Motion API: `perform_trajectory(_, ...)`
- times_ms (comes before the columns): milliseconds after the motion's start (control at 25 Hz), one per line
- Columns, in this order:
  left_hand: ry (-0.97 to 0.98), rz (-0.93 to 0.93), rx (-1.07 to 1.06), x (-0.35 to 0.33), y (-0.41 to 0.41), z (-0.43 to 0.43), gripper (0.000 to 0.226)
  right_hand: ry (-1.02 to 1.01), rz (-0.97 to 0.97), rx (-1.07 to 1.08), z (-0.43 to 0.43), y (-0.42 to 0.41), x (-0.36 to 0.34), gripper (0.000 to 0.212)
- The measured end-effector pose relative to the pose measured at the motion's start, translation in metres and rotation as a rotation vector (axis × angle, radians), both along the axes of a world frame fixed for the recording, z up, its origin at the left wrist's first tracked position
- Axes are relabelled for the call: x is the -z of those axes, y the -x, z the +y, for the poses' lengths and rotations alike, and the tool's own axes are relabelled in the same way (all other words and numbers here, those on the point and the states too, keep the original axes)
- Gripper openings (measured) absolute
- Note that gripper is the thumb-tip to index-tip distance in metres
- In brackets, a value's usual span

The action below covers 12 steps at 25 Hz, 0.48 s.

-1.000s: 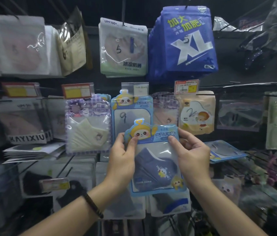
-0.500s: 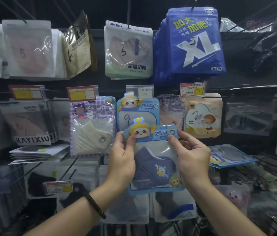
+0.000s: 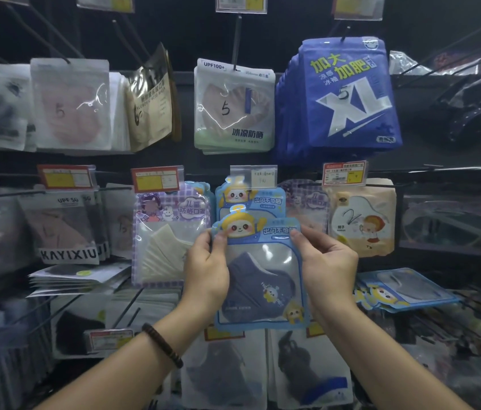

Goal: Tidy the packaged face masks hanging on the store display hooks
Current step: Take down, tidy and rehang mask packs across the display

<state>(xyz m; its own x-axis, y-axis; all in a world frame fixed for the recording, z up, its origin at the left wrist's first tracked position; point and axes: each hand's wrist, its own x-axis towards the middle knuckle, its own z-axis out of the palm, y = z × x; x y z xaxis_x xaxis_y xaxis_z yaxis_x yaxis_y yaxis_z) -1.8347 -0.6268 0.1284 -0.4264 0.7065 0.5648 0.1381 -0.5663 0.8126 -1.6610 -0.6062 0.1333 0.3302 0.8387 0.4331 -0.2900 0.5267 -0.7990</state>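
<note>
Beside a purple checked pack (image 3: 171, 232), the left hand (image 3: 206, 270) pinches the upper left edge of the blue pack (image 3: 263, 279). It stands upright, long axis vertical, cartoon header up, in front of a matching hung pack (image 3: 251, 199). It is glossy plastic with a wavy outline and a clear window over a navy fabric mask. The right hand (image 3: 329, 264) pinches its upper right corner.

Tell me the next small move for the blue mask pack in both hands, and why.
Probably raise the blue pack toward the matching hanging pack directly above and behind it, to hang it there. The left hand and right hand pinch its top corners, and its printing matches that pack.
</note>
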Motion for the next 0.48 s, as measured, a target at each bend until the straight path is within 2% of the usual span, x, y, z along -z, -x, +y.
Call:
perform_trajectory(280, -0.013, 0.068, -0.043, -0.04, 0.018, 0.01, 0.035, 0.026, 0.058, -0.085, 0.009, 0.012, -0.04, 0.006)
perform_trajectory(480, -0.018, 0.042, 0.01, -0.061, 0.014, 0.009, 0.026, 0.052, 0.105, -0.095, 0.011, 0.014, -0.061, 0.005)
